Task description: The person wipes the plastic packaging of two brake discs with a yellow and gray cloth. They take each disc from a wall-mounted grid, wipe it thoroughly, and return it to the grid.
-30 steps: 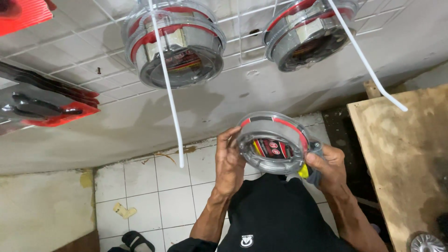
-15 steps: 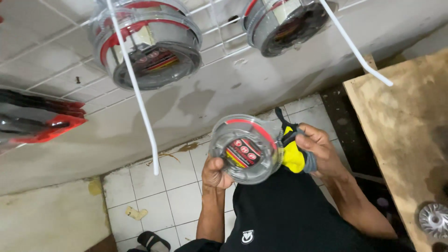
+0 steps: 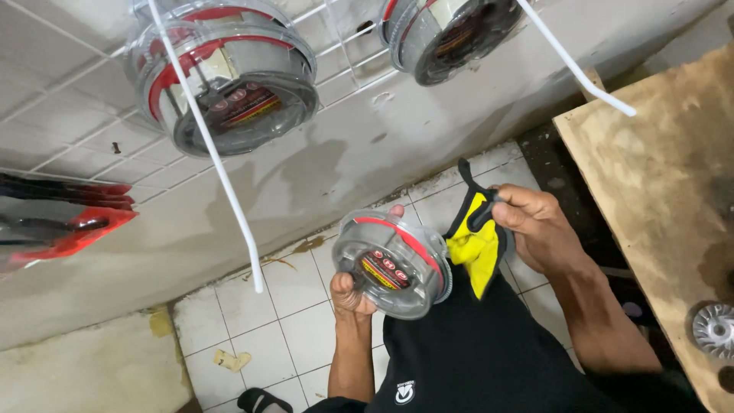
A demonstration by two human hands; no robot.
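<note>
Clear round packaged spool [image 3: 394, 264] off the rack, clamped in left hand [image 3: 353, 294] — yellow-black cloth [image 3: 475, 243] pinched in right hand [image 3: 535, 229] beside it; wiping barely begun.

A grey plastered wall [image 3: 321, 176] is rising ahead, blotched with darker damp stains. A white wire rack [image 3: 348, 46] is hanging against it, with long white hooks [image 3: 222, 168] sticking out and packaged round reels [image 3: 229, 76] hanging on them. Red-edged packages [image 3: 61, 222] are showing at the left. Below, white floor tiles [image 3: 290, 306] are lying scuffed and dirty, a scrap of paper [image 3: 229, 359] resting on them. A bare plywood board [image 3: 657, 176] is standing at the right, a small metal disc [image 3: 715, 330] lying on it.
</note>
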